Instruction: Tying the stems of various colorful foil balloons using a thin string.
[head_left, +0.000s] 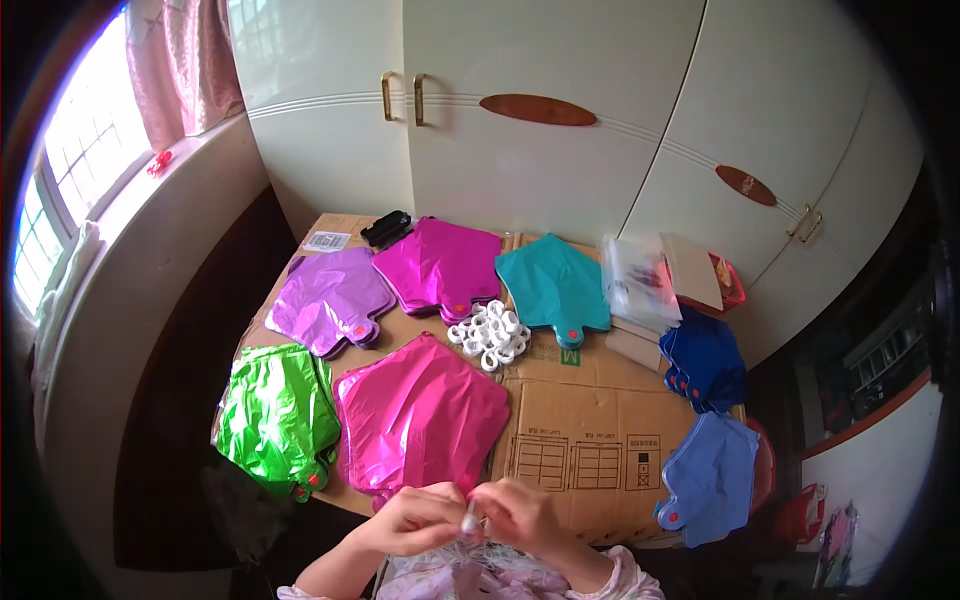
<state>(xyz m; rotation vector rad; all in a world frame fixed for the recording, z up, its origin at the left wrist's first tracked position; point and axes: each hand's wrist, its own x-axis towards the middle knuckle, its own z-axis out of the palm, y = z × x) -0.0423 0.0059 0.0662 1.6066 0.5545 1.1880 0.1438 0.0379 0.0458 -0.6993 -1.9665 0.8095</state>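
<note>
Action's down at 6 o'clock: left hand (pixel 418 520) and right hand (pixel 522 514) both pinching a tiny white piece (pixel 470 522), pink foil pile (pixel 425 415) near their 11, white rings (pixel 490 332) further up at 12.

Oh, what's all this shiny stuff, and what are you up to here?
A person's left hand and right hand meet, fingers curled, at a small white item, too blurred to identify. Just beyond them, a stack of pink foil pieces lies on the cardboard. A green foil stack is to its left, and a pile of white rings sits farther back.
</note>
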